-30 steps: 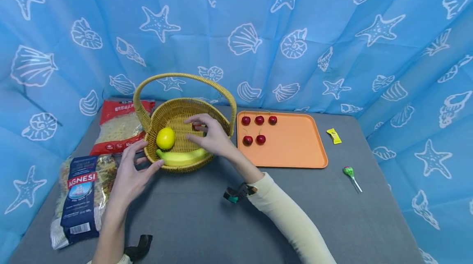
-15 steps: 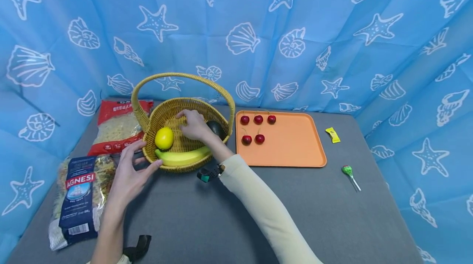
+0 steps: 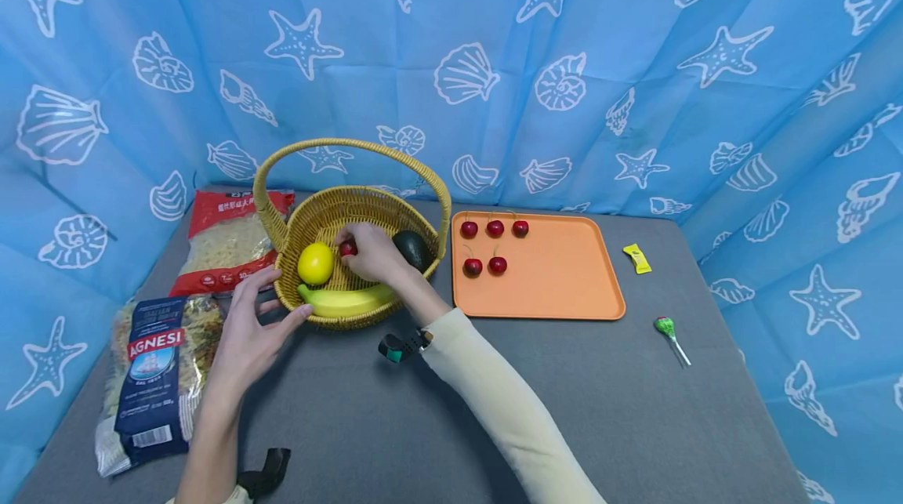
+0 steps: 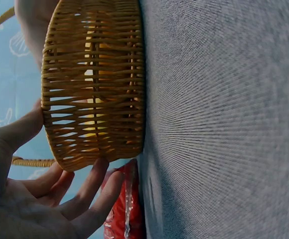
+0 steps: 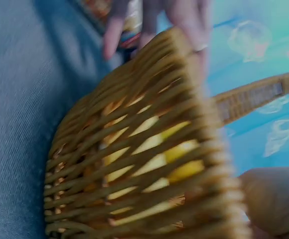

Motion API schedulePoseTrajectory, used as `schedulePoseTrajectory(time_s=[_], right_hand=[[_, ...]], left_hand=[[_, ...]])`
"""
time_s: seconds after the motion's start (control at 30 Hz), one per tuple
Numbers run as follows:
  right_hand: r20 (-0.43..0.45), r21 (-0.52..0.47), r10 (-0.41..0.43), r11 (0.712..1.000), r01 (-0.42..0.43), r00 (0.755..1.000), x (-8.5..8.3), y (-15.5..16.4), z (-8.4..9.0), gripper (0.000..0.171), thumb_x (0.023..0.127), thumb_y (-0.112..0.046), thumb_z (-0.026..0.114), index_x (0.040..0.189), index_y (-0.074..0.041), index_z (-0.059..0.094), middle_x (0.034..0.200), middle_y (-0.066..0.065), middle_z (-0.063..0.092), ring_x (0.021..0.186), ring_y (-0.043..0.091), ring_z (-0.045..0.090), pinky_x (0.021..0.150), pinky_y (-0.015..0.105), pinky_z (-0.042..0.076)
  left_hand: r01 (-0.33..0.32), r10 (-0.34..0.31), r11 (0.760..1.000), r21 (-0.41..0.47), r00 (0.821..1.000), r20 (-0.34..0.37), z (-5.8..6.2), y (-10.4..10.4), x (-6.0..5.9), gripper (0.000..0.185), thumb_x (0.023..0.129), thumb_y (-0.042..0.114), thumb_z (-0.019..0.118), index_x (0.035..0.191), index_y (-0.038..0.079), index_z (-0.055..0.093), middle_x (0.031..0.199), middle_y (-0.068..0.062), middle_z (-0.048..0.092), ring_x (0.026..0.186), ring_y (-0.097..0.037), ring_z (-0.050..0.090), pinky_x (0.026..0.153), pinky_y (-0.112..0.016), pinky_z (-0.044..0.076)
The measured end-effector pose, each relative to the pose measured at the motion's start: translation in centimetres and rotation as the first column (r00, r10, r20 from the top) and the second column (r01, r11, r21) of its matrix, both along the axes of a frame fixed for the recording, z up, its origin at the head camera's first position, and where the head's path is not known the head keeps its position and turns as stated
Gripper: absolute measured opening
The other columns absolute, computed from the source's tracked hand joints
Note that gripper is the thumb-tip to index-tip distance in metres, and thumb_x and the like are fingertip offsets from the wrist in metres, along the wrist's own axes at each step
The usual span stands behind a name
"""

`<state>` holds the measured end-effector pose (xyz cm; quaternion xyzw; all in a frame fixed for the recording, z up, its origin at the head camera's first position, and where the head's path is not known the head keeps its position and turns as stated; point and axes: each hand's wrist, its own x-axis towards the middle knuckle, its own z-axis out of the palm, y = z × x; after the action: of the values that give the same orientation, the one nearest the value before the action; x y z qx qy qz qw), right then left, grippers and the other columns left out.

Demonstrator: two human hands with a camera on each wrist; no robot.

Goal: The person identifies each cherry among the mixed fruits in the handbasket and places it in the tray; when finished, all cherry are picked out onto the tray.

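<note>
A woven basket point(image 3: 282, 284) with an arched handle holds a yellow lemon point(image 3: 315, 263), a banana point(image 3: 349, 301) along its near side and a dark green avocado point(image 3: 413, 250) at the right. Inside it, my right hand point(image 3: 377, 255) pinches a red cherry point(image 3: 348, 248) at its fingertips, just right of the lemon. My left hand point(image 3: 247, 331) rests against the basket's left outer side; in the left wrist view its thumb point(image 4: 27, 127) meets the rim and its spread fingers touch the wicker wall. The right wrist view is blurred and mostly filled by the basket wall point(image 5: 134, 164).
An orange tray point(image 3: 557, 277) with several cherries point(image 3: 495, 229) lies right of the basket. Beyond it are a yellow wrapped candy point(image 3: 638, 259) and a green lollipop point(image 3: 666, 327). Two pasta bags, one red point(image 3: 233, 241) and one blue point(image 3: 150, 378), lie at the left.
My right hand has moved left inside the basket, its fingers closing together on a cherry. The avocado it covered now shows. My left hand has stayed at the basket's side.
</note>
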<state>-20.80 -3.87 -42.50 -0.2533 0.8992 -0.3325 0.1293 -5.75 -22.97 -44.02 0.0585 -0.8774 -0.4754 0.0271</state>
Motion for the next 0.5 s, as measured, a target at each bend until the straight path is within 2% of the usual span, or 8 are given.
schedulePoseTrajectory(time_s=[0.07, 0.17, 0.23, 0.3, 0.4, 0.5], right_hand=[[0.0, -0.095, 0.013, 0.995, -0.012, 1.0, 0.7, 0.9, 0.6, 0.026, 0.103, -0.005, 0.072, 0.129, -0.003, 0.072, 0.128, 0.013, 0.074, 0.11, 0.023, 0.07, 0.092, 0.028, 0.062], [-0.009, -0.235, 0.035, 0.971, -0.036, 0.999, 2.0, 2.7, 1.5, 0.027, 0.102, -0.003, 0.073, 0.128, 0.001, 0.071, 0.128, 0.016, 0.074, 0.115, 0.028, 0.073, 0.101, 0.037, 0.066], [-0.027, -0.294, 0.049, 0.954, -0.055, 0.998, 3.0, 4.2, 2.1, 0.028, 0.101, -0.003, 0.074, 0.128, 0.002, 0.07, 0.128, 0.016, 0.074, 0.116, 0.03, 0.074, 0.104, 0.041, 0.066], [-0.054, -0.329, 0.056, 0.942, -0.07, 0.997, 4.3, 5.8, 2.5, 0.03, 0.1, -0.004, 0.076, 0.129, -0.001, 0.07, 0.129, 0.016, 0.073, 0.118, 0.03, 0.075, 0.105, 0.039, 0.066], [-0.124, -0.351, 0.052, 0.932, -0.093, 0.991, 6.1, 8.4, 3.1, 0.033, 0.099, -0.008, 0.079, 0.131, -0.004, 0.07, 0.128, 0.013, 0.073, 0.112, 0.026, 0.075, 0.096, 0.033, 0.068], [-0.225, -0.362, 0.028, 0.926, -0.11, 0.974, 7.7, 11.2, 3.5, 0.036, 0.097, -0.013, 0.083, 0.131, -0.007, 0.073, 0.123, 0.01, 0.072, 0.097, 0.023, 0.073, 0.08, 0.031, 0.07]], left_hand=[[0.001, -0.001, 1.0, 0.001, 1.0, 0.003, 0.0, 0.0, 0.0, 0.08, 0.103, 0.035, 0.076, 0.166, 0.007, 0.036, 0.171, -0.027, 0.03, 0.136, -0.054, 0.058, 0.109, -0.067, 0.057], [0.007, -0.007, 1.0, 0.003, 1.0, 0.003, 0.0, 0.1, 0.0, 0.08, 0.103, 0.035, 0.076, 0.166, 0.007, 0.036, 0.171, -0.027, 0.03, 0.136, -0.054, 0.059, 0.108, -0.067, 0.058], [0.01, -0.01, 1.0, 0.003, 1.0, 0.001, 0.0, 0.1, -0.1, 0.08, 0.103, 0.035, 0.076, 0.166, 0.006, 0.036, 0.171, -0.027, 0.03, 0.135, -0.054, 0.059, 0.108, -0.067, 0.058], [0.012, -0.012, 1.0, 0.005, 1.0, -0.002, 0.0, 0.1, -0.1, 0.08, 0.103, 0.034, 0.076, 0.166, 0.006, 0.036, 0.171, -0.027, 0.03, 0.135, -0.054, 0.059, 0.108, -0.066, 0.058], [0.009, -0.009, 1.0, 0.006, 1.0, -0.004, -0.1, 0.0, -0.1, 0.08, 0.103, 0.034, 0.077, 0.166, 0.007, 0.036, 0.171, -0.027, 0.031, 0.135, -0.054, 0.059, 0.108, -0.066, 0.058], [0.006, -0.006, 1.0, 0.006, 1.0, -0.001, -0.2, -0.1, 0.0, 0.08, 0.103, 0.035, 0.077, 0.166, 0.008, 0.036, 0.171, -0.026, 0.031, 0.136, -0.053, 0.059, 0.109, -0.065, 0.057]])
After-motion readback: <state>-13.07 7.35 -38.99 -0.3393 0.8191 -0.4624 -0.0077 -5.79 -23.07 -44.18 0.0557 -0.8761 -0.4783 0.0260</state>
